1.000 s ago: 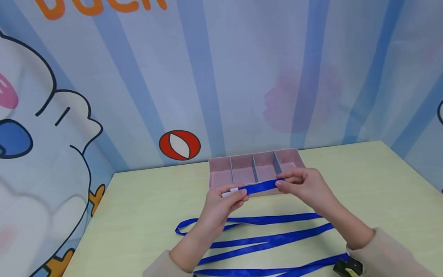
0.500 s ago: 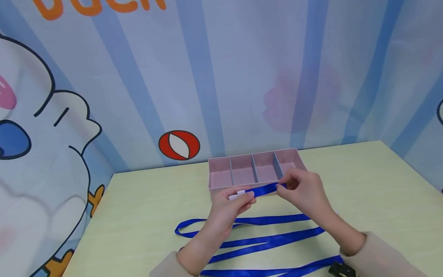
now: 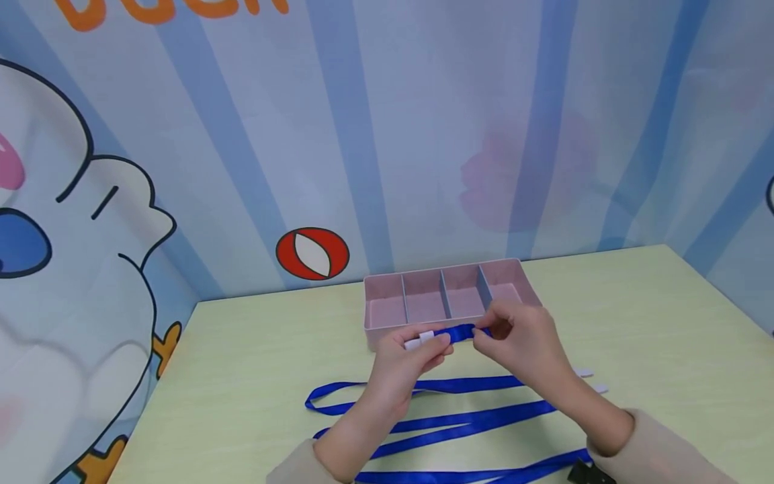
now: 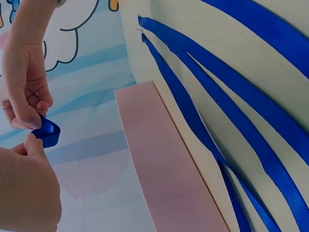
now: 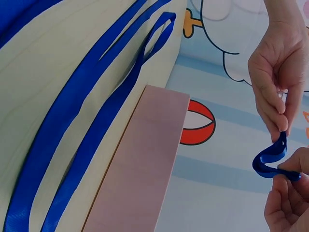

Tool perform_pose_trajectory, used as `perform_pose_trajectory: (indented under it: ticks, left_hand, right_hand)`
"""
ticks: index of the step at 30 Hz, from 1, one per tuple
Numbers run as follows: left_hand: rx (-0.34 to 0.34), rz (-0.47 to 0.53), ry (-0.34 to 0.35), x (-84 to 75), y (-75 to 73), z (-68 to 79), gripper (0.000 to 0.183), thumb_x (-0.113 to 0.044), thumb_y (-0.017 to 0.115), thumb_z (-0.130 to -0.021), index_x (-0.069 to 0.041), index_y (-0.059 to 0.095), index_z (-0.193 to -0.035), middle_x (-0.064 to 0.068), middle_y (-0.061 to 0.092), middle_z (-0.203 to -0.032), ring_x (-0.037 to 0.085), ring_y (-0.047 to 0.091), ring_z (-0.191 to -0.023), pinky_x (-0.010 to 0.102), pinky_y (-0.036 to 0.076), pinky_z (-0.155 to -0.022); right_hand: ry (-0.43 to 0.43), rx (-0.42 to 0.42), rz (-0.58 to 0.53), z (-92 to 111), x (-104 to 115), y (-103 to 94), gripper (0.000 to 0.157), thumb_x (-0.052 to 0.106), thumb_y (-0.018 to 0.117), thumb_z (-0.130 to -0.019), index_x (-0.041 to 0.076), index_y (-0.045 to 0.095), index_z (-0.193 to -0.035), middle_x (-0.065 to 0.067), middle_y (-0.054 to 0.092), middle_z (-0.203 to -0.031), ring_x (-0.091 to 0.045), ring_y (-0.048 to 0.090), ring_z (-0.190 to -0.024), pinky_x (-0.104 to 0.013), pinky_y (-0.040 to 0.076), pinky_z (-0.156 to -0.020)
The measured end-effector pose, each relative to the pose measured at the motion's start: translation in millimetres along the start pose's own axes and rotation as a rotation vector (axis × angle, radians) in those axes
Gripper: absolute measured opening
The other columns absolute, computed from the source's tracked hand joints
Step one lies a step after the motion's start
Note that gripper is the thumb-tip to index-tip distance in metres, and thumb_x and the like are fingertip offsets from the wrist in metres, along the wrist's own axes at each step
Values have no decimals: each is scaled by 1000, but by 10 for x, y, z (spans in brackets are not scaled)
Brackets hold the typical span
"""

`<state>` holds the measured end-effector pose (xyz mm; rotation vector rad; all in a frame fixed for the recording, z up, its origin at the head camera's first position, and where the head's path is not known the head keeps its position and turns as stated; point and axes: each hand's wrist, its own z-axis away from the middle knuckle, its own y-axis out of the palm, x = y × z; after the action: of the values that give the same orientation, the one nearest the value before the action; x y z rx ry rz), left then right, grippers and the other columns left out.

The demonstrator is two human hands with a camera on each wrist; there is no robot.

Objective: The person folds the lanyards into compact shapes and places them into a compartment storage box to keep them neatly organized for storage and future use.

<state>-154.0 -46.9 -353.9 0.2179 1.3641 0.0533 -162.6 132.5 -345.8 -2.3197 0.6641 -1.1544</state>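
Between the hands is a blue lanyard with a flat satin strap and a white end piece. The left hand pinches it beside that end piece, thumb on top. A short way along, the right hand pinches the strap between thumb and curled forefinger. In the right wrist view the strap bends into a U between the two sets of fingertips. Both hands are held up in front of a pink divided box. Below them, several more blue lanyards lie stretched across the table, partly hidden by the forearms.
The box stands near the table's back edge, its compartments split by grey dividers. White ends of the lying lanyards show beside the right forearm. A black object is partly hidden under the right sleeve. A printed curtain hangs behind the table.
The left hand has moved right and the right hand slightly left and down, so they are closer together. The strap between them is shorter and now curls.
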Motion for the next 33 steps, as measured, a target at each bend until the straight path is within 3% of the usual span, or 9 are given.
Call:
perform_pose_trajectory:
  ticks: [11,17,22,27,33]
  left_hand:
    - [32,-31,32,-8,18,23,22,-14,69,-84,-2,69,-103,10,68,-96,21,68,-86,32,53,-81]
    - [80,-43,75,-28,-20,59,24,-14,67,-86,1,67,-105,11,68,-97,20,68,-87,34,53,-82]
    - [104,-29,83,-36,-23,77,22,-11,66,-87,2,68,-104,11,68,-97,20,67,-87,33,53,-82]
    - [130,-35,92,-38,-19,103,20,-7,65,-87,2,67,-104,11,67,-100,22,67,-90,34,53,-82]
    - [153,-89,81,-42,-33,105,20,-6,64,-88,-1,67,-107,10,63,-107,24,66,-93,36,52,-84]
  right_hand:
    - [59,160,-236,25,69,-27,9,8,74,-79,8,71,-87,4,68,-78,-5,64,-66,-24,55,-61]
    - [-6,262,-300,44,45,-59,16,3,65,-86,2,70,-101,-5,70,-94,-11,66,-81,-23,55,-69]
    - [8,276,-329,35,30,-70,19,-2,64,-85,0,70,-103,-9,69,-98,-15,67,-86,-23,54,-72]
    - [92,262,-303,40,44,-88,16,5,68,-84,5,71,-100,-2,69,-91,-12,65,-80,-25,55,-72]
    - [85,235,-250,26,26,-84,16,10,70,-83,11,70,-99,5,63,-87,-14,57,-77,-27,53,-66]
